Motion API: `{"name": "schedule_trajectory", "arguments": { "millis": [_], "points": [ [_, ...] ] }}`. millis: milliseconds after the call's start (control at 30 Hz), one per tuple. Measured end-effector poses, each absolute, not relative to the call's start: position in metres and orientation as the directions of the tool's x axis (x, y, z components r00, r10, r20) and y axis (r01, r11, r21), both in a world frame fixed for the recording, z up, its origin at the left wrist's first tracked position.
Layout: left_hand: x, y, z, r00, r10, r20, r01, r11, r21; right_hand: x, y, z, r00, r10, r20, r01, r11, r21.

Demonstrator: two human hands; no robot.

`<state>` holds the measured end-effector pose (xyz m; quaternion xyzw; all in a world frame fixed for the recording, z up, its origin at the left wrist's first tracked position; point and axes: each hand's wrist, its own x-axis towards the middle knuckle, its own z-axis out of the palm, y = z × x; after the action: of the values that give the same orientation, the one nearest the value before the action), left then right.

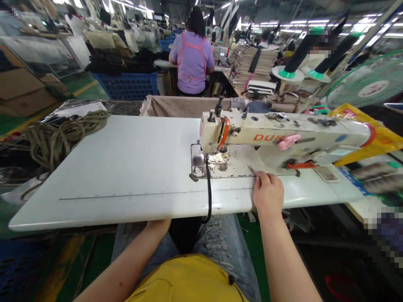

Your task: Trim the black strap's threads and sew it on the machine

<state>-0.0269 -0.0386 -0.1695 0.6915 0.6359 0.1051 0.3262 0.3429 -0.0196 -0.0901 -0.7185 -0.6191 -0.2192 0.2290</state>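
My right hand (pixel 268 193) lies on the white sewing table to the right of the needle area. Its fingers are closed on small pointed thread snips (pixel 252 169), whose tips point toward the machine bed. A narrow black strap (pixel 209 188) runs from under the presser foot of the sewing machine (pixel 283 136) and droops over the table's front edge. My left hand (pixel 159 226) is at the underside of that edge, above my lap. The tabletop hides its fingers, so whether it holds anything does not show.
Olive-brown straps (pixel 63 136) lie bundled at the left end of the table (pixel 141 167). A beige cloth-lined bin (pixel 176 105) stands behind it. At the right are a fan (pixel 371 84) and thread cones (pixel 374 176). A person (pixel 195 58) sits further ahead.
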Motion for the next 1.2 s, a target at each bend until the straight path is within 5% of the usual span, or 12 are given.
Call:
{"name": "schedule_trajectory", "arguments": {
  "millis": [167, 233, 333, 467, 633, 767, 867, 933, 1067, 1200],
  "points": [
    [-0.013, -0.059, -0.162, 0.504, 0.706, -0.498, 0.763, -0.093, 0.640, 0.309, -0.059, -0.067, 0.069, 0.820, 0.567, 0.905, 0.188, -0.382],
    [-0.003, -0.069, -0.151, 0.631, 0.602, -0.489, 0.681, -0.129, 0.721, 0.289, -0.084, -0.059, -0.126, 0.930, 0.347, 0.739, 0.321, -0.592],
    [0.014, -0.078, -0.133, 0.698, 0.568, -0.436, 0.533, -0.005, 0.846, 0.260, -0.121, -0.058, -0.378, 0.926, 0.004, 0.599, 0.248, -0.762],
    [0.032, -0.083, -0.120, 0.660, 0.584, -0.472, 0.428, 0.225, 0.875, 0.229, -0.152, -0.079, -0.360, 0.923, -0.138, 0.741, 0.193, -0.643],
    [0.033, -0.089, -0.125, 0.690, 0.571, -0.445, 0.384, 0.234, 0.894, 0.253, -0.160, -0.099, -0.252, 0.961, -0.110, 0.912, 0.198, -0.359],
    [0.013, -0.090, -0.140, 0.511, 0.676, -0.531, 0.634, 0.120, 0.764, 0.324, -0.161, -0.100, 0.153, 0.975, -0.164, 0.985, -0.164, -0.057],
    [0.007, -0.089, -0.151, 0.387, 0.753, -0.532, 0.744, 0.086, 0.663, 0.353, -0.161, -0.098, 0.311, 0.945, -0.104, 0.950, -0.308, 0.047],
    [0.012, -0.089, -0.155, 0.410, 0.785, -0.465, 0.694, 0.062, 0.717, 0.344, -0.159, -0.099, 0.241, 0.968, -0.074, 0.970, -0.242, -0.016],
    [0.028, -0.083, -0.155, 0.584, 0.753, -0.302, 0.478, -0.019, 0.878, 0.283, -0.159, -0.114, -0.231, 0.964, -0.132, 0.909, 0.165, -0.383],
    [0.025, -0.078, -0.154, 0.683, 0.685, -0.252, 0.345, 0.001, 0.939, 0.239, -0.164, -0.145, -0.345, 0.919, -0.192, 0.865, 0.232, -0.444]
  ]
}}
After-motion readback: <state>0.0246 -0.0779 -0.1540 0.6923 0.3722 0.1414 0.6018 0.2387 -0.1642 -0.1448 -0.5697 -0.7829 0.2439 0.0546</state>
